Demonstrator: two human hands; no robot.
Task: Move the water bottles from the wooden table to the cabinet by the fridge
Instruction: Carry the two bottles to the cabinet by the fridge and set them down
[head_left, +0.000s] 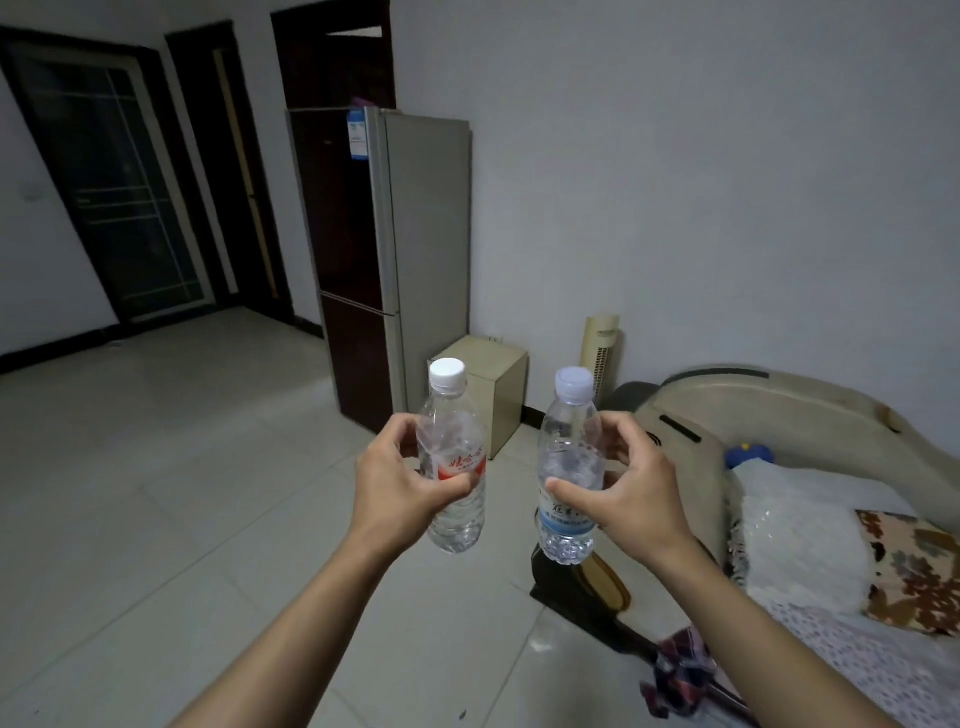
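Head view: two upright water bottles are held in the air over the tiled floor (171, 467), side by side and apart. Left hand (400, 480) grips the red-label bottle (452, 462) round its middle; right hand (631, 488) grips the blue-label bottle (569, 467) likewise. Beyond them, far, a small beige cabinet (496, 387) stands just right of the fridge (384, 249). A bed (831, 545) lies near right.
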